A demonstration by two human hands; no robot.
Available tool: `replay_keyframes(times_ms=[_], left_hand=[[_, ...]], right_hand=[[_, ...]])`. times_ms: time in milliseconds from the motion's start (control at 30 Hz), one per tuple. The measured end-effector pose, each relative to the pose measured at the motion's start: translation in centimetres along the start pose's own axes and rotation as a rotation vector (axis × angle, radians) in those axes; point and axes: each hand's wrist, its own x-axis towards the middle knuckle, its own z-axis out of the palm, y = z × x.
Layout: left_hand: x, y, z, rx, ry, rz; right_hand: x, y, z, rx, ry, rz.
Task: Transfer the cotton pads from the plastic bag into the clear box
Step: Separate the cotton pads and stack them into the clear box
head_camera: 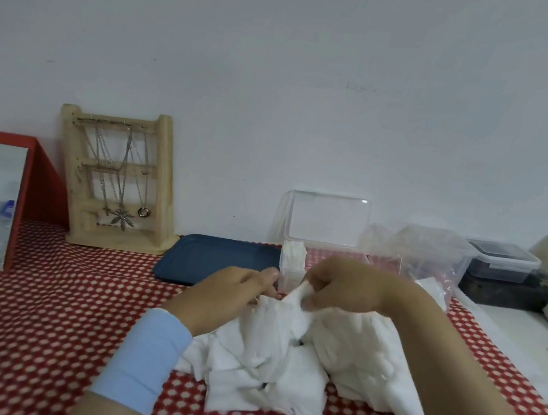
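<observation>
One cotton pad (298, 294) is pinched by the right hand (342, 284); careful slotting into the clear box (289, 271) just beyond is judged next. The hold of the left hand (242, 284) cannot be told.

Left hand (239, 284) reaches forward, back up, fingers loosely extended, pale blue band (147, 357) on its wrist; right hand (335, 284) angles inward, fingers curled, pinching a cotton pad (296, 296).

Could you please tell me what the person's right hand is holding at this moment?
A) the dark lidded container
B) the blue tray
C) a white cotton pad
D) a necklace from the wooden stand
C: the right hand pinches a white cotton pad just in front of the clear box.
</observation>
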Motion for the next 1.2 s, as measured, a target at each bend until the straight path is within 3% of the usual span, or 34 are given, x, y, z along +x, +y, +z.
replay_keyframes(times_ms=[133, 267, 433, 567, 800, 967, 1200], left_hand=[[-0.2, -0.3, 0.4, -0.159, 0.129, 0.047], [-0.2, 0.4, 0.5, -0.338, 0.223, 0.133], [-0.8, 0.9, 0.6, -0.527, 0.201, 0.103], [-1.4, 0.2, 0.4, -0.637, 0.153, 0.065], [-1.9, -0.8, -0.2, -0.733, 0.204, 0.024], [-1.9, -0.3, -0.2, -0.838, 0.204, -0.007], [-1.5, -0.6, 0.1, -0.933, 0.320, -0.055]], right_hand=[[-0.8, 0.6, -1.3, 0.305, 0.175, -0.028], [-0.9, -0.5, -0.9, 0.416, 0.154, -0.143], [0.1, -2.2, 0.4, 0.524, 0.220, -0.218], [0.7, -3.1, 1.4, 0.546, 0.301, -0.175], [-0.2, -4.3, 1.7, 0.344, 0.249, -0.048], [0.3, -4.6, 2.1, 0.451, 0.424, -0.001], [0.0, -4.4, 1.3, 0.471, 0.492, 0.024]])
